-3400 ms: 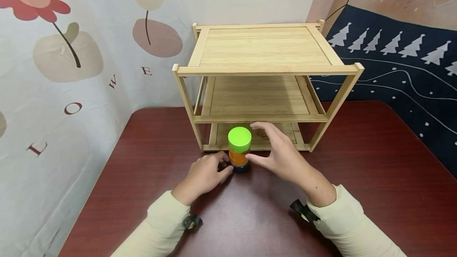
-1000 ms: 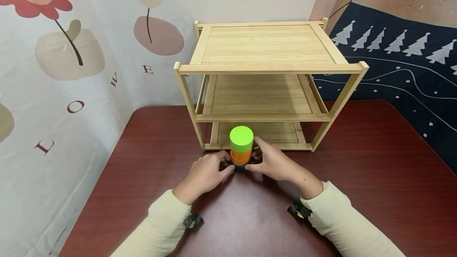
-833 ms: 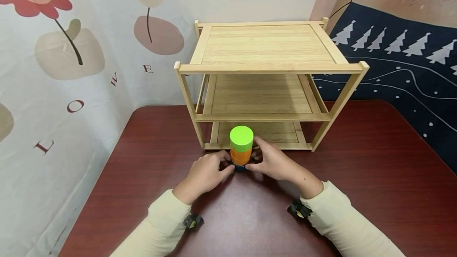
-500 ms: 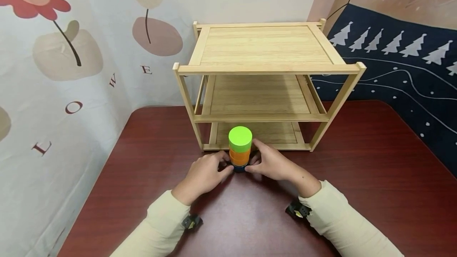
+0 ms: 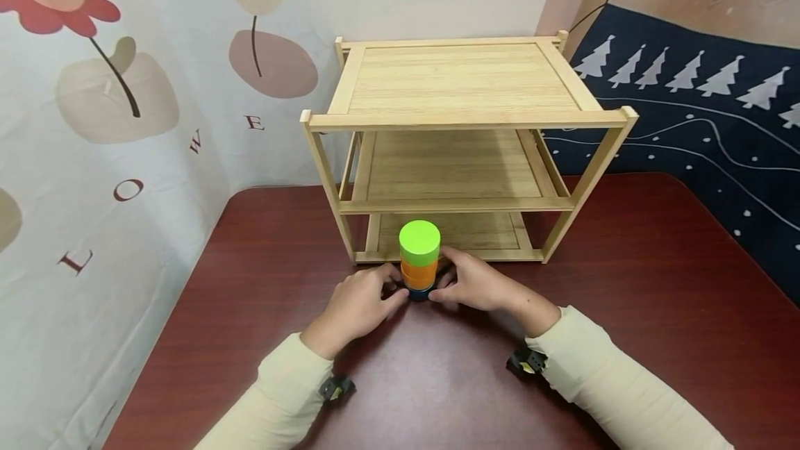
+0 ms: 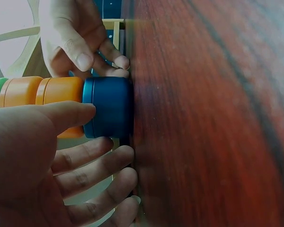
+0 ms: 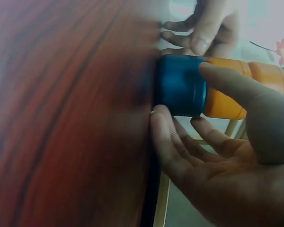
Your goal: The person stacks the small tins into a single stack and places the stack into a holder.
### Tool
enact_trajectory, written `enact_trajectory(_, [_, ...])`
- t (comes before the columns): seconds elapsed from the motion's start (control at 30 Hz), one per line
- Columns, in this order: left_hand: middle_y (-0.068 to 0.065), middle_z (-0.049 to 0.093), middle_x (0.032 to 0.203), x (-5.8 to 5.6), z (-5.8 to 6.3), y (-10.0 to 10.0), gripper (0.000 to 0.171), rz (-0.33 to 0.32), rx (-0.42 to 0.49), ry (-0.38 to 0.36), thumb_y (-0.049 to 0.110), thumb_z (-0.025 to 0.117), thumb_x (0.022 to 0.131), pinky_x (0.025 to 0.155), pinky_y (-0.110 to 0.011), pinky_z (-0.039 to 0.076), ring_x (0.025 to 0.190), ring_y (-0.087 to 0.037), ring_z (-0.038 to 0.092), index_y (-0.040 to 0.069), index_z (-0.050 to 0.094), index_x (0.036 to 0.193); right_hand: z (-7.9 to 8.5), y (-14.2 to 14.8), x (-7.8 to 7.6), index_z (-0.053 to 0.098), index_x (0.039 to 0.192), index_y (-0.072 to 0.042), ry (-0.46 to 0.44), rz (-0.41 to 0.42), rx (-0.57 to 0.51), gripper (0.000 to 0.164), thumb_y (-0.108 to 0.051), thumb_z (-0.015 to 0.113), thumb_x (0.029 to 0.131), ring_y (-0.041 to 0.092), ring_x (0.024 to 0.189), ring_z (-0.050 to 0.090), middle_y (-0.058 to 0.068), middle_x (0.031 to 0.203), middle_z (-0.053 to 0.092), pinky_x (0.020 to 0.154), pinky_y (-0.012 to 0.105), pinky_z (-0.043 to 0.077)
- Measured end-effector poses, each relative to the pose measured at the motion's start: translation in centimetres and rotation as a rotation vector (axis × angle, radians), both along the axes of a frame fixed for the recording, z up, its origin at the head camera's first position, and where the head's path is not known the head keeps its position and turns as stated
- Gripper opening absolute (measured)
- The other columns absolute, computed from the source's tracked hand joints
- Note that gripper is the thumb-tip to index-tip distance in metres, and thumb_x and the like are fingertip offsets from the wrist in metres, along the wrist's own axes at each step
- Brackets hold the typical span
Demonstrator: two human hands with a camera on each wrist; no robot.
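A stack of round lidded jars stands upright on the table [image 5: 425,380], just before the shelf. The blue jar [image 6: 111,108] is lowest, two orange jars [image 5: 419,274] sit above it, and the green jar [image 5: 419,242] tops the pile. My left hand [image 5: 356,304] pinches the blue jar from the left, its thumb near the jar's upper edge and its other fingers along the far side. From the right, my right hand [image 5: 481,283] holds the same jar, with the thumb at the seam between blue and orange. In the head view its far fingertips are partly hidden behind the stack.
A three-tier wooden shelf [image 5: 462,82] stands right behind the stack, with its front bottom rail [image 5: 375,255] close to my fingers. Printed cloth [image 5: 206,89] hangs at the back and left, and a dark tree-patterned cloth [image 5: 675,117] at the right.
My right hand was spread beside the upper jars 3.4 s ago; it has come down and closed in on the blue jar. The left hand and the stack stay in place.
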State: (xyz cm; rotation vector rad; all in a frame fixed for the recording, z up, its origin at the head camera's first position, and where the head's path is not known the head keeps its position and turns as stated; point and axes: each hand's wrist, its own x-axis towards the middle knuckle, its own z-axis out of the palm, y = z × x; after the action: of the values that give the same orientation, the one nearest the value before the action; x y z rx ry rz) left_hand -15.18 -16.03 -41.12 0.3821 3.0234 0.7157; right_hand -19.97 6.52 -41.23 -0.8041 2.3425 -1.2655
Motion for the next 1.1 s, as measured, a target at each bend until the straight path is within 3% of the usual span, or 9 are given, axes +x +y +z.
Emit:
enact_trajectory(0.3, [0.008,0.072,0.091,0.0,0.0,-0.1,0.022,0.004,0.001,-0.006,0.04,0.068,0.093,0.069,-0.042,0.053,0.082,-0.017,0.069,0.022,0.069,0.105,-0.1,-0.6,-0.3,0.049,0.131,-0.001,-0.044,0.043,-0.002,0.056,-0.009,0.079,0.084,0.018,0.06,0.067,0.01,0.071,0.069,0.059,0.027,0.054])
enact_trajectory(0.57, [0.009,0.071,0.089,0.0,-0.1,-0.1,0.021,-0.003,0.004,0.003,0.04,0.068,0.093,0.067,-0.041,0.052,0.08,-0.016,0.068,0.022,0.069,0.104,0.0,-0.9,-0.4,0.052,0.125,-0.003,-0.03,0.048,0.032,0.05,-0.015,0.08,0.085,0.021,0.052,0.064,0.009,0.065,0.066,0.053,0.028,0.05])
enact_trajectory(0.8, [0.008,0.071,0.09,0.0,-0.1,-0.1,0.022,-0.006,0.002,0.008,0.04,0.068,0.093,0.067,-0.042,0.052,0.08,-0.017,0.068,0.022,0.069,0.105,0.0,-1.2,-0.5,0.053,0.125,-0.004,-0.009,0.047,0.055,0.051,-0.016,0.081,0.084,0.02,0.051,0.063,0.003,0.068,0.065,0.053,0.029,0.051])
enact_trajectory(1.1, [0.006,0.072,0.091,0.0,0.0,-0.1,0.023,-0.008,0.0,0.008,0.039,0.068,0.093,0.069,-0.043,0.053,0.083,-0.019,0.069,0.021,0.069,0.106,0.0,-1.4,-0.5,0.053,0.128,-0.006,0.046,0.045,0.085,0.055,-0.019,0.082,0.084,0.015,0.051,0.061,0.005,0.091,0.068,0.058,0.027,0.052])
